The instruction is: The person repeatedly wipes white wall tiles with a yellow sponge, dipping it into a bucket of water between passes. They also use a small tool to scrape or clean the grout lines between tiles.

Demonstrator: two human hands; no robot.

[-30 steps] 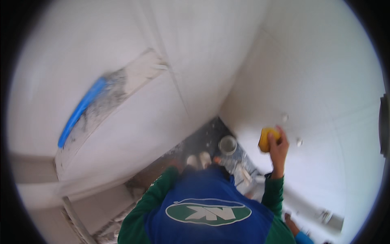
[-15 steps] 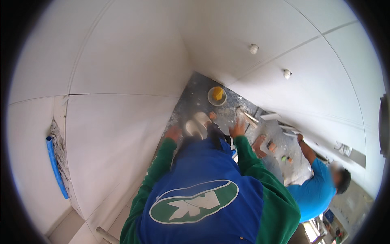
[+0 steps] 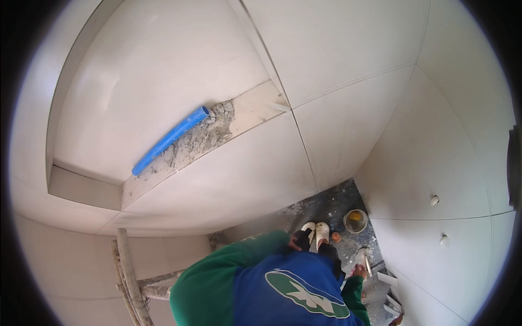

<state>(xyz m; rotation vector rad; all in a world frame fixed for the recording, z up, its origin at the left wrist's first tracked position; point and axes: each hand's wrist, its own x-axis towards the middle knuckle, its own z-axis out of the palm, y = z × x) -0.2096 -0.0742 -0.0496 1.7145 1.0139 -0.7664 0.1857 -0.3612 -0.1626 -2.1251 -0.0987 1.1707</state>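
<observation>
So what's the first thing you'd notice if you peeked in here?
The bright blue pipe poking out of crumbly grey mortar in a gap in the pale tiled wall, upper left. Next, far below, a small bucket with something yellow inside, on the dusty grey floor beside the person's pale shoes.

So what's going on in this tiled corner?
A person in a green-and-blue top bends over a dusty grey floor between pale tiled walls. The left hand is down near the white shoes; the right hand reaches toward tools on the floor. A small bucket holding something yellow stands nearby.
</observation>
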